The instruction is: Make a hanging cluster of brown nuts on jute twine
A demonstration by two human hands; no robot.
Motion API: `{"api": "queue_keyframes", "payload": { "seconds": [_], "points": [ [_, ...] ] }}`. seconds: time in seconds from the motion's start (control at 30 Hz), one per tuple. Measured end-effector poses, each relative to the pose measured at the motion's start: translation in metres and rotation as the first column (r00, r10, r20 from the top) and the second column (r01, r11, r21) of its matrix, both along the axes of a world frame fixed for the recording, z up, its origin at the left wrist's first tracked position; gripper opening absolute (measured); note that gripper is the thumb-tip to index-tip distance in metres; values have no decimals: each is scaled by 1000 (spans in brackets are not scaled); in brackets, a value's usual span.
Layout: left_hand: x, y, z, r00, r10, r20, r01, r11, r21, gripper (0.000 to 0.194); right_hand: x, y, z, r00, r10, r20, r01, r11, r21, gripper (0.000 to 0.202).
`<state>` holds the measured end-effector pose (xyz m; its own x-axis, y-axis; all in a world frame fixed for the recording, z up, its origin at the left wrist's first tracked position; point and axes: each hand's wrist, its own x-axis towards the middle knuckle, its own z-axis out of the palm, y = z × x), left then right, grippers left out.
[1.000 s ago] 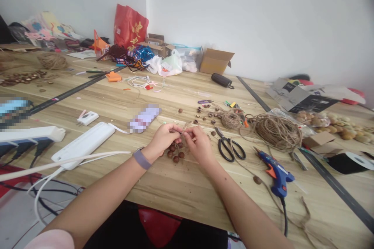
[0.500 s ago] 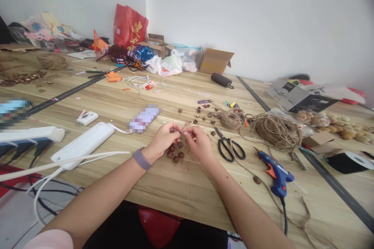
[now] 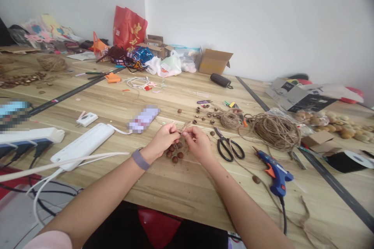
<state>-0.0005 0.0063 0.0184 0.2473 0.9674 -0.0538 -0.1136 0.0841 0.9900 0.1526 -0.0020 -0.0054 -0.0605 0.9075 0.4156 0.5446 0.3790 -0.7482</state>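
Note:
My left hand (image 3: 166,139) and my right hand (image 3: 197,142) meet over the table, both closed in a pinch on brown twine (image 3: 183,127). Just below the fingertips hangs or lies a cluster of round brown nuts (image 3: 175,159) tied up with the twine; I cannot tell whether it rests on the wood. Part of the cluster is hidden behind my left hand. To the right of my right hand lie black-handled scissors (image 3: 229,146), partly spread. Several loose nuts and shell pieces (image 3: 212,122) are scattered beyond that hand.
A blue glue gun (image 3: 274,171) lies at the right, its cord running off the front edge. Behind it sit a large twine coil (image 3: 276,130) and a smaller twine ball (image 3: 229,118). A white power strip (image 3: 83,146) with cables and a phone (image 3: 143,119) are on the left.
The whole view has shifted very slightly. Both hands keep their pinch on the twine, with almost no visible movement.

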Motion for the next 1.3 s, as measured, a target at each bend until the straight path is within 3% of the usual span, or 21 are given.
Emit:
{"api": "queue_keyframes", "payload": {
  "seconds": [0.37, 0.9, 1.3],
  "points": [
    [-3, 4, -5, 997, -54, -53, 53, 998, -18, 28, 3, 1, 2, 998, 45, 34, -43, 997, -65, 11],
    [-3, 4, -7, 988, -88, -124, 87, 996, -19, 26, 9, 7, -3, 977, 138, -162, -177, 949, -260, 16],
    [-3, 3, -6, 988, -87, -129, 89, 996, 9, 26, 8, 6, 0, 967, 146, -207, -208, 926, -316, 22]
  ]
}}
